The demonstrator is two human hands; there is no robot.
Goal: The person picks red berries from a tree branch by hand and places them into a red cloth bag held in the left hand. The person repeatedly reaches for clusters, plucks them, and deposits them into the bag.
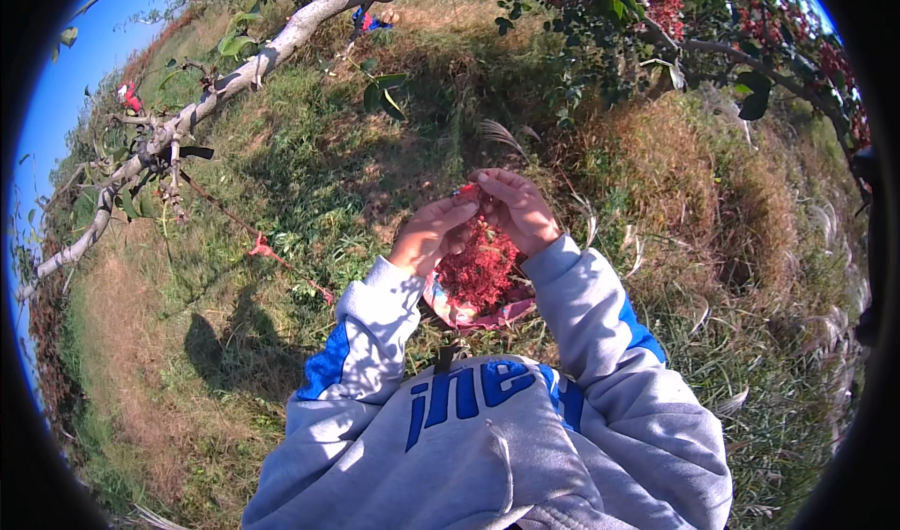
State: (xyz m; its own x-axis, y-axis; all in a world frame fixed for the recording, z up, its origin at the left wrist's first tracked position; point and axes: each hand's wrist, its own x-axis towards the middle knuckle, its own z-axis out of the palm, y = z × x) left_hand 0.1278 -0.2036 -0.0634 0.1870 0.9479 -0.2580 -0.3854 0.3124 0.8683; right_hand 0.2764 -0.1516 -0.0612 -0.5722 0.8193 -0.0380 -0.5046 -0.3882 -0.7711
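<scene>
My left hand (434,232) and my right hand (519,208) meet in front of my chest, fingertips close together. Between them is a small red cluster (469,191), apparently of berries, pinched in the fingers and partly covered by them. Just below, a container with a pink, patterned rim (460,319) holds a heap of small red berries (481,266), probably Sichuan peppercorns. My forearms flank this container, and the hands hide its far side. What the container hangs from or stands on cannot be made out.
A thick pale branch (295,34) arches across the top and left. From it runs a cord with a red knot (261,247). Red-fruited, leafy twigs (664,13) hang upper right. Tall dry grass (675,178) grows at right. Blue and red items (370,20) lie farther off.
</scene>
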